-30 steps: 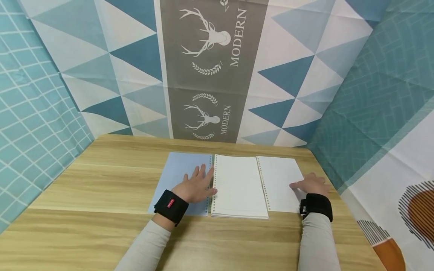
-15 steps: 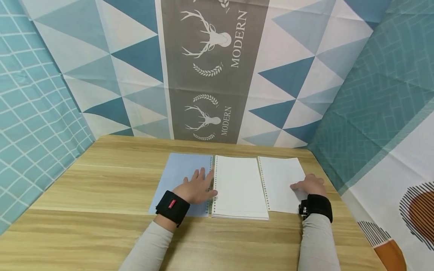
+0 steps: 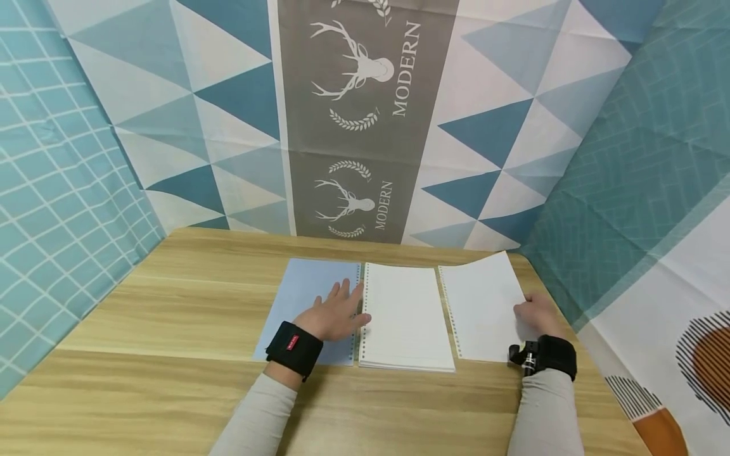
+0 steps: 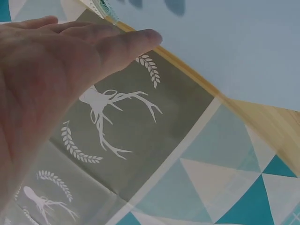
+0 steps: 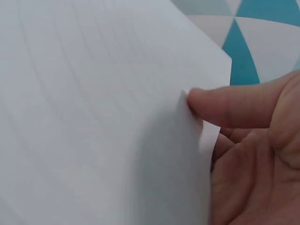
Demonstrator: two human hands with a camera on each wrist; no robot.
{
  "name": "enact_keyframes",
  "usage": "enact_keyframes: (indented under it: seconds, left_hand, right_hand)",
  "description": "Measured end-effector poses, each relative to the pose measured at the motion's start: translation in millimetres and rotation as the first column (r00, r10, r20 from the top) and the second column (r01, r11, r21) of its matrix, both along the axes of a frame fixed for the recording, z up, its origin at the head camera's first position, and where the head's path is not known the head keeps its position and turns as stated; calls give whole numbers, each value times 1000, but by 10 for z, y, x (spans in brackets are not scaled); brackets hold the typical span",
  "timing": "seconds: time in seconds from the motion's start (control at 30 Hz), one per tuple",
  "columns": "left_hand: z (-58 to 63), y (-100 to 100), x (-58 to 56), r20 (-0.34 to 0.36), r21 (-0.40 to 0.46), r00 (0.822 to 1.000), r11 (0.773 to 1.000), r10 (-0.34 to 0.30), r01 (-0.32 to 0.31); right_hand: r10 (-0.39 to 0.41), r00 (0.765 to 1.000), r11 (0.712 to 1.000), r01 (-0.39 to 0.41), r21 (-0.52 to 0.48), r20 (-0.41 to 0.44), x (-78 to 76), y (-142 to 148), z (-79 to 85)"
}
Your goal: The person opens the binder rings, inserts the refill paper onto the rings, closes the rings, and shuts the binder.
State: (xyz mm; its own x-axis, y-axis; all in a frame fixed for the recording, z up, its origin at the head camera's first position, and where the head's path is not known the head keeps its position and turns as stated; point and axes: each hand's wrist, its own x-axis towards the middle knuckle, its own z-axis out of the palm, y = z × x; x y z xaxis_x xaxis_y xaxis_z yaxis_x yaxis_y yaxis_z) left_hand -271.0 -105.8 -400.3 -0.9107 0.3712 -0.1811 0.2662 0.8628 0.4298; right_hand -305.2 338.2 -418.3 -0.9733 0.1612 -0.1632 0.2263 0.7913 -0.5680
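An opened-out loose-leaf notebook lies on the table, with a light blue cover (image 3: 310, 285) at left and a stack of lined pages (image 3: 405, 316) in the middle, holes running along their facing edges. My left hand (image 3: 336, 316) spreads its fingers over the cover's holed edge, thumb reaching the stack's left edge. To the right of the stack, a single punched sheet (image 3: 481, 310) is bent up along its right side. My right hand (image 3: 538, 315) pinches that right edge. The right wrist view shows the thumb (image 5: 229, 105) on the sheet's upper face and the fingers behind it.
The wooden table (image 3: 171, 316) extends to the left and in front of the notebook. A patterned cloth (image 3: 353, 126) with deer heads and triangles hangs at the table's back edge. Other patterned cloths hang along the left and right sides.
My right hand has closed on the right sheet's edge and raised it, so its far right corner now curls upward. The left hand has stayed over the cover and stack.
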Motion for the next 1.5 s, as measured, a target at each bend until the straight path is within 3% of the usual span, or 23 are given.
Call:
enact_keyframes:
  seconds: [0.33,0.5,0.67,1.07,1.23,1.5]
  left_hand:
    - [25,6,-4,-48,17,998,999,-29,30]
    - [27,-8,2,-46,24,999,999,-27,28]
    - [37,-24,-5,-52,27,998,999,-26,28]
    - [49,-51,-12,-54,28,998,999,-27,28]
    - [59,-56,-12,-61,31,998,999,-26,28]
    - [81,-63,-3,-78,36,997,999,-29,31]
  right_hand:
    - [-33,998,980,45,-195,61,59,-36,215]
    - [29,1000,966,-28,-256,1,100,-41,281]
    - [69,993,970,-88,-227,-92,118,-93,366]
    - [-1,973,974,-51,-219,-232,231,-267,641]
    - [-9,964,970,-55,-236,-265,242,-332,672]
    - [45,956,972,-109,-208,-290,261,-409,724]
